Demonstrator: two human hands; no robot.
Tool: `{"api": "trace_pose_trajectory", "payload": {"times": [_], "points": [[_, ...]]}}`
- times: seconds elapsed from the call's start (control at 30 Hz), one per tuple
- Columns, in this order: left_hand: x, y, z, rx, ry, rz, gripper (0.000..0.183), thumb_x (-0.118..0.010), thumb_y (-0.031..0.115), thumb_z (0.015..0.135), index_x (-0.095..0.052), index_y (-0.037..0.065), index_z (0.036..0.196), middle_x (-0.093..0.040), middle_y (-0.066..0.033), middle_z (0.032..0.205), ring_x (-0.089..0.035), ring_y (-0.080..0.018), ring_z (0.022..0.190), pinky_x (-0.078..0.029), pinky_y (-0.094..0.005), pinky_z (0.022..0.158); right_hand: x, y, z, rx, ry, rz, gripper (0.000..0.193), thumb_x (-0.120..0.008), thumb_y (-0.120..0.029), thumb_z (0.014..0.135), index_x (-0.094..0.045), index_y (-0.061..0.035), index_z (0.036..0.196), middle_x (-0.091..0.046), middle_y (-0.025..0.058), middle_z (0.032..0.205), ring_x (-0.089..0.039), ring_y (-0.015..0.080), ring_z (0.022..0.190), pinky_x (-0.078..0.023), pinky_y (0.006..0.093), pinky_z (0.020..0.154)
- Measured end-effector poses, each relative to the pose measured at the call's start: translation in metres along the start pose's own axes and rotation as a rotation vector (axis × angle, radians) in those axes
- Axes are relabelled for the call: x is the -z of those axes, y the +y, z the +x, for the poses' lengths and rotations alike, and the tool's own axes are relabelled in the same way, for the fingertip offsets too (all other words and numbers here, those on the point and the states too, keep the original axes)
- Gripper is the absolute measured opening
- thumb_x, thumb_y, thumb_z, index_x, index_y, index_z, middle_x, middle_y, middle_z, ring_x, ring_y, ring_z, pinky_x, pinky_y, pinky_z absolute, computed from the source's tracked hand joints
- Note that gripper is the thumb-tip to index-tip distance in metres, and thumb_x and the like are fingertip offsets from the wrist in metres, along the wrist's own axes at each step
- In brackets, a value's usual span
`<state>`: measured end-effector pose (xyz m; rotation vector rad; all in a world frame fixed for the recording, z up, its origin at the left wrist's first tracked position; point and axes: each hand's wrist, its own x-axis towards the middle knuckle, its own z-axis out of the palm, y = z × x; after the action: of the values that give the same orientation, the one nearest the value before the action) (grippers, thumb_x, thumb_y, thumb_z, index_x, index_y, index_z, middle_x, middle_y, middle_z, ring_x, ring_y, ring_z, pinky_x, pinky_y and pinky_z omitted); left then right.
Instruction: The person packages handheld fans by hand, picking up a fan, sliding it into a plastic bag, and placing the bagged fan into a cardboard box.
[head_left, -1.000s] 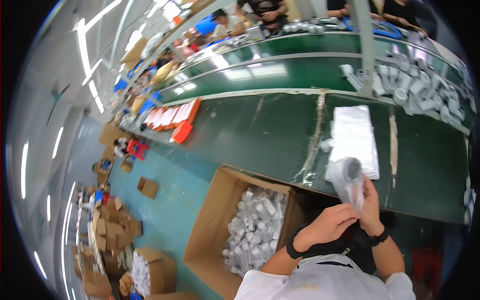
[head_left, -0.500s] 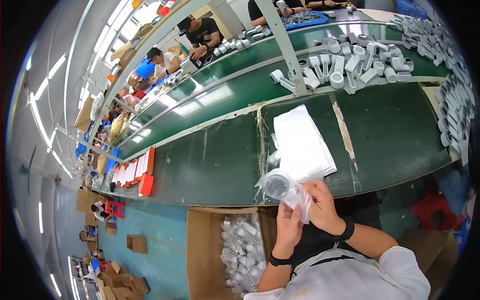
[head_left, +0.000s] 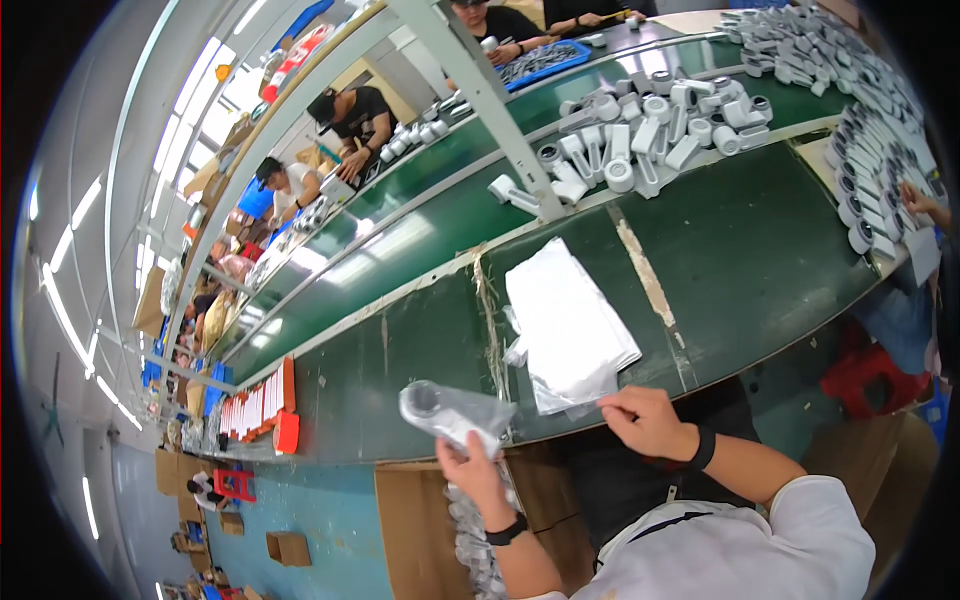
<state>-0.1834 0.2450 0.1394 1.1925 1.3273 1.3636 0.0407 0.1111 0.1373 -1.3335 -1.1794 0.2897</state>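
My left hand [head_left: 478,478] grips a bagged handheld device [head_left: 425,402], a whitish part with a round grey-ringed head inside clear plastic. It is held out over the table's front edge, above a cardboard box. Pinched fingers of my right hand [head_left: 650,425] meet the near corner of a stack of white plastic bags [head_left: 568,325] on the green table. A clear film edge shows at those fingertips. Small clear plastic scraps [head_left: 515,350] lie against the stack's left side.
Below the table edge, the cardboard box [head_left: 410,530] contains several bagged parts [head_left: 470,540]. Unbagged devices [head_left: 645,140] are heaped on the conveyor behind a metal post [head_left: 490,110]. Orange-and-white boxes [head_left: 262,405] stand at left. Co-workers sit across; another person's hand [head_left: 920,200] is at far right.
The bagged device has gone from between both hands to my left hand alone, moving left. My right hand has let go of it and moved to the bag stack's corner. The view has shifted.
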Motion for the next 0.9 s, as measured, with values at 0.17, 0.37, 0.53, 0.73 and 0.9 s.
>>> {"api": "trace_pose_trajectory", "payload": {"times": [0.17,0.37,0.53,0.73,0.9], "points": [[0.025,-0.041,0.082,-0.350,0.209,0.495,0.052,-0.065,0.012,0.084,-0.047,-0.007,0.129,-0.059,-0.0204,0.117,-0.061,-0.0297,0.101,-0.049,-0.0378,0.087,0.039,0.047,0.011,-0.155,0.114,-0.108,0.011,-0.064,-0.007,0.085,-0.069,-0.0012,0.092,-0.066,0.0112,0.076,-0.061,0.0187,0.059,-0.048,0.0288,0.055],[0.006,-0.043,0.092,-0.440,0.216,0.863,0.054,-0.069,0.019,0.081,-0.051,-0.005,0.125,-0.056,-0.0228,0.110,-0.055,-0.0389,0.102,-0.043,-0.0453,0.091,0.073,0.058,0.023,-0.262,0.148,-0.080,0.014,-0.065,-0.009,0.086,-0.068,0.0015,0.095,-0.065,0.0067,0.075,-0.058,0.0083,0.061,-0.047,0.0247,0.057],[-0.026,-0.019,0.053,-0.796,0.228,0.735,0.043,-0.072,0.017,0.080,-0.056,-0.002,0.115,-0.055,-0.0159,0.099,-0.055,-0.0292,0.088,-0.047,-0.0379,0.079,0.114,0.056,0.087,-0.252,0.151,-0.307,0.023,-0.066,-0.014,0.085,-0.065,-0.0007,0.104,-0.064,0.0055,0.072,-0.059,0.0105,0.060,-0.047,0.0260,0.057],[-0.065,-0.054,0.027,-0.128,-0.116,0.088,0.021,-0.063,0.012,0.091,-0.058,-0.002,0.106,-0.057,-0.0041,0.086,-0.054,-0.0108,0.073,-0.044,-0.0232,0.066,0.134,0.114,0.189,-0.456,0.184,-0.652,0.051,-0.065,-0.036,0.083,-0.056,-0.0043,0.121,-0.063,0.0145,0.107,-0.062,0.0308,0.094,-0.049,0.0410,0.080],[-0.063,-0.073,0.036,-0.157,-0.121,0.176,0.014,-0.060,0.008,0.092,-0.060,-0.004,0.100,-0.061,-0.0060,0.087,-0.057,-0.0109,0.077,-0.047,-0.0231,0.069,0.134,0.178,0.252,-0.352,0.232,-0.863,0.064,-0.065,-0.042,0.083,-0.046,0.0023,0.126,-0.057,0.0256,0.117,-0.058,0.0402,0.107,-0.049,0.0463,0.090]]}}
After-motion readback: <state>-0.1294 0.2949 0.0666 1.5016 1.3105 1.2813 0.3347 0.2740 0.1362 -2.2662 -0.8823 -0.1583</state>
